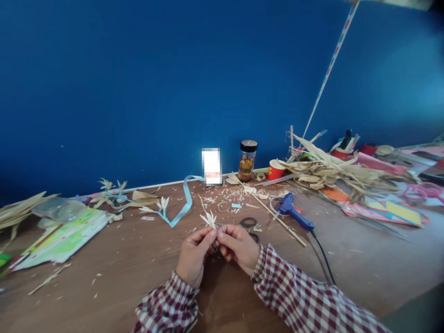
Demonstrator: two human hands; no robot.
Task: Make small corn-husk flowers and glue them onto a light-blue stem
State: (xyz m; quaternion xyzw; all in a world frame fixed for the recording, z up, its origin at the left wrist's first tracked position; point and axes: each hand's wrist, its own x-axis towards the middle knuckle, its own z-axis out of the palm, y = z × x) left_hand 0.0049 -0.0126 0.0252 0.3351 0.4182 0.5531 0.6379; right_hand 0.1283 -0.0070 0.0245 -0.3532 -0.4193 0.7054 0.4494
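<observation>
Bench [132, 259]: brown, wood-grained, set against a deep blue wall [149, 83]; a patterned strip [331, 64] runs slantwise up that wall at right. Surface littered with pale scraps, thickest before the jar.

Left hand [196, 252]: thumb and fingers pinched closed on the base of a pale flower [209, 220], petals upward, above the front middle of the bench. Right hand [237, 245]: thumb and fingertips likewise closed at that base, touching the left; finer detail hidden by the fingers. Sleeves [169, 300]: maroon-and-white check.

Behind the right hand: dark-handled scissors [249, 218], partly covered. Right of these: thin stick [277, 218]; blue glue gun [294, 212], black cord trailing forward.

Along the wall: light blue ribbon [187, 199]; bright pixelated rectangle [211, 166]; black-lidded jar [246, 169]; red cup [276, 170].

Far right: heap of dry husks [322, 162], coloured paper [398, 212], pink scissors [425, 191].

Left: green-patterned sheet [65, 236], clear plastic piece [58, 208] touching it.
</observation>
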